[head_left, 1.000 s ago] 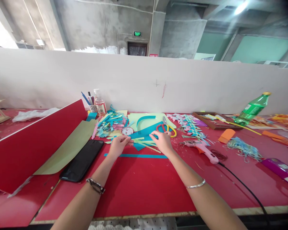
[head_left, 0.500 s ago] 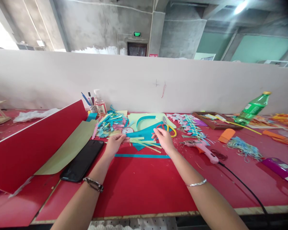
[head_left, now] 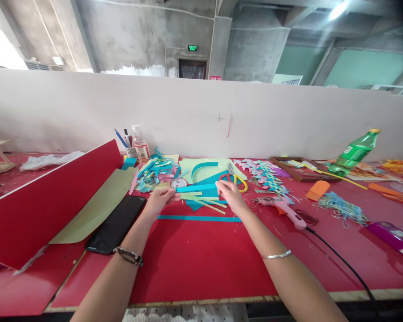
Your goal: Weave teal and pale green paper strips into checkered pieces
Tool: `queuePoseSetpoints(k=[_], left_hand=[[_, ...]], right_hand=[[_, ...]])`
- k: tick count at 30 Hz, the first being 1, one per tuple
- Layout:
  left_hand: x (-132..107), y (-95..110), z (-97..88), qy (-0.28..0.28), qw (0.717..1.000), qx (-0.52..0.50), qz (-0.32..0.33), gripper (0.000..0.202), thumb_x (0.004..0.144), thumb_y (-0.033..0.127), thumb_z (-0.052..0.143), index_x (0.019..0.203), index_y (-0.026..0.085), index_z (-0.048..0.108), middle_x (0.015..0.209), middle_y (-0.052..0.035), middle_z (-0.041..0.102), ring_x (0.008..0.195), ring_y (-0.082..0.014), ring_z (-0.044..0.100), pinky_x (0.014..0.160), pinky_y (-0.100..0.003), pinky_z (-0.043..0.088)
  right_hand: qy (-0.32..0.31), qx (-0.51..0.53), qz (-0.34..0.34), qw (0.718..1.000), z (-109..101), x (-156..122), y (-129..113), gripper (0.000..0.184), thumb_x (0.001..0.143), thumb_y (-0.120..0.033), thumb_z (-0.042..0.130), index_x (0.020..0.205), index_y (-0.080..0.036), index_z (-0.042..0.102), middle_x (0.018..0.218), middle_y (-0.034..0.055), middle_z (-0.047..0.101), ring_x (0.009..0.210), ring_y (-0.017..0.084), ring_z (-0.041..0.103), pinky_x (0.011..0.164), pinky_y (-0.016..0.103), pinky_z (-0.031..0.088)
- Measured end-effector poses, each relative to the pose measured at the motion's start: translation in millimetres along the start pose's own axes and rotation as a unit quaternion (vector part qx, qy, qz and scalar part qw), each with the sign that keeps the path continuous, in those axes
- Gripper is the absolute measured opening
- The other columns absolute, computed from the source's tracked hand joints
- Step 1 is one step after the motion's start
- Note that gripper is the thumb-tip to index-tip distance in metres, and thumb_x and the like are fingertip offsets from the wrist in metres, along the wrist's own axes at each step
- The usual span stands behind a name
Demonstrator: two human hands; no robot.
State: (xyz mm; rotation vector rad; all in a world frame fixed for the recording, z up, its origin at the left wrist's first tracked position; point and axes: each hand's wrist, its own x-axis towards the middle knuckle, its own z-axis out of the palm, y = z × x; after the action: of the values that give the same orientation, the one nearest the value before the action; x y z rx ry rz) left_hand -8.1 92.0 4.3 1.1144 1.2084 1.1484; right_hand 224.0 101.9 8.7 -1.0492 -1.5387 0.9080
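Observation:
Between my two hands a short blue paper strip [head_left: 196, 188] is stretched level above the red table. My left hand [head_left: 161, 200] pinches its left end, and my right hand [head_left: 229, 195] pinches the right end. Under and behind it lie blue paper pieces [head_left: 195, 205] and several thin pale-green paper strips [head_left: 208, 202]. A long blue paper strip [head_left: 199, 218] lies flat nearer to me. Scissors [head_left: 240, 181] with red and yellow handles rest just beyond my right hand. A curved blue strip [head_left: 201, 168] sits on pale-green paper, near a small round dial [head_left: 178, 182].
A black phone [head_left: 117, 226] lies left, beside a standing red board [head_left: 57, 208]. Cut paper scraps [head_left: 157, 173] are heaped behind my left hand. To the right are a corded pink glue gun [head_left: 284, 209], woven paper pieces [head_left: 267, 176] and a green bottle [head_left: 354, 152].
The blue strip between my hands now shows its broad face, spanning from one hand to the other. My right hand has shifted very slightly; the things on the table stay put.

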Motion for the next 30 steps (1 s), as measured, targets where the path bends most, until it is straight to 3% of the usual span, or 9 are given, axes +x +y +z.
queuePoseSetpoints(k=[6, 13, 20, 22, 25, 27, 30], left_hand=[[0.9, -2.1, -2.8, -0.021, 0.999, 0.000, -0.031, 0.026, 0.057, 0.037, 0.062, 0.069, 0.015, 0.057, 0.069, 0.0000, 0.065, 0.062, -0.0109, 0.060, 0.054, -0.018, 0.041], [3.4, -6.0, -5.0, -0.007, 0.999, 0.006, -0.049, 0.027, 0.056, 0.037, 0.063, 0.069, 0.014, 0.057, 0.071, -0.0006, 0.065, 0.066, -0.0112, 0.060, 0.055, -0.017, 0.040], [2.6, -2.7, -3.9, 0.005, 0.999, 0.043, -0.032, 0.030, 0.058, 0.040, 0.059, 0.073, 0.014, 0.058, 0.070, -0.0024, 0.065, 0.054, -0.0104, 0.058, 0.053, -0.020, 0.041], [1.3, -0.6, -3.7, 0.021, 0.997, 0.076, -0.015, 0.032, 0.062, 0.041, 0.055, 0.077, 0.014, 0.059, 0.062, -0.0007, 0.063, 0.046, -0.0093, 0.055, 0.049, -0.020, 0.040], [-1.0, 1.1, -4.0, 0.090, 0.982, 0.157, 0.050, 0.032, 0.067, 0.043, 0.047, 0.077, 0.014, 0.057, 0.044, 0.0048, 0.052, 0.035, -0.0084, 0.047, 0.042, -0.019, 0.035], [-2.5, 0.9, -4.6, 0.141, 0.960, 0.220, 0.103, 0.031, 0.069, 0.042, 0.044, 0.076, 0.015, 0.056, 0.040, 0.0066, 0.046, 0.033, -0.0083, 0.043, 0.040, -0.019, 0.032], [-4.6, -0.5, -5.0, 0.172, 0.925, 0.304, 0.151, 0.030, 0.072, 0.042, 0.041, 0.076, 0.016, 0.055, 0.043, 0.0057, 0.047, 0.036, -0.0088, 0.044, 0.041, -0.019, 0.030]], right_hand=[[-0.010, -0.009, -0.032, 0.999, -2.6, 1.5, -0.4, 0.037, 0.074, -0.046, 0.039, 0.048, -0.019, 0.035, 0.047, -0.0054, 0.027, 0.041, 0.008, 0.024, 0.041, 0.021, 0.021], [-0.037, -0.056, -0.044, 0.997, -3.1, 2.2, 1.5, 0.036, 0.077, -0.043, 0.038, 0.050, -0.018, 0.035, 0.047, -0.0058, 0.029, 0.043, 0.008, 0.027, 0.044, 0.020, 0.023], [-0.006, -0.050, -0.017, 0.999, 1.8, 0.2, 5.9, 0.037, 0.077, -0.045, 0.036, 0.051, -0.018, 0.036, 0.046, -0.0062, 0.028, 0.040, 0.007, 0.027, 0.041, 0.019, 0.022], [0.004, -0.062, -0.003, 0.998, 2.8, 0.1, 9.7, 0.037, 0.077, -0.046, 0.033, 0.053, -0.019, 0.037, 0.045, -0.0060, 0.029, 0.040, 0.007, 0.029, 0.040, 0.019, 0.023], [0.022, -0.168, -0.017, 0.985, 1.8, 0.7, 15.2, 0.034, 0.078, -0.044, 0.033, 0.057, -0.018, 0.042, 0.046, -0.0046, 0.035, 0.043, 0.009, 0.035, 0.043, 0.021, 0.028], [0.052, -0.262, -0.048, 0.962, 0.8, 1.0, 16.1, 0.028, 0.076, -0.042, 0.037, 0.067, -0.018, 0.047, 0.054, -0.0021, 0.043, 0.049, 0.012, 0.042, 0.048, 0.023, 0.032], [0.094, -0.347, -0.131, 0.924, 3.7, -1.2, 9.0, 0.023, 0.075, -0.035, 0.042, 0.087, -0.017, 0.049, 0.077, 0.0053, 0.051, 0.071, 0.017, 0.049, 0.064, 0.028, 0.038]])
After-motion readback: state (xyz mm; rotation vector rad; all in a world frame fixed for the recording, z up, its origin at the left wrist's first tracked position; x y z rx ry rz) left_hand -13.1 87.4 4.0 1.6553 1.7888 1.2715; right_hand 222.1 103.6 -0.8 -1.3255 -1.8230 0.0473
